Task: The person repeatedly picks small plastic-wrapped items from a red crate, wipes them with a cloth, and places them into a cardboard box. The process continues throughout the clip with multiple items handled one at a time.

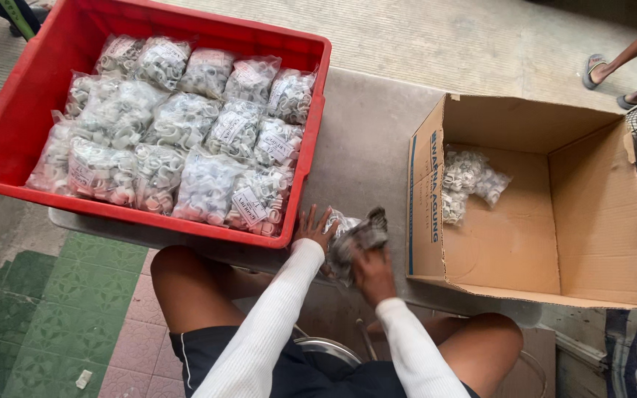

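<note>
Left of grip: red crate [16,110] wall is crowding the left hand [311,228].
Right of grip: cardboard box [425,214] side is standing close.
Ahead: bare table [363,147] strip is lying open.

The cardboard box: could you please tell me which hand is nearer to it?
Right. The right hand holds a bag beside the cardboard box; the left hand is farther, by the red crate.

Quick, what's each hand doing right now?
Left hand: open, fingers spread, touching the bag of white clips.
Right hand: closed on that bag.

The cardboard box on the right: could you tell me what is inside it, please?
The cardboard box holds clear bags of small white parts. Its near wall hides part of the bottom.
</note>
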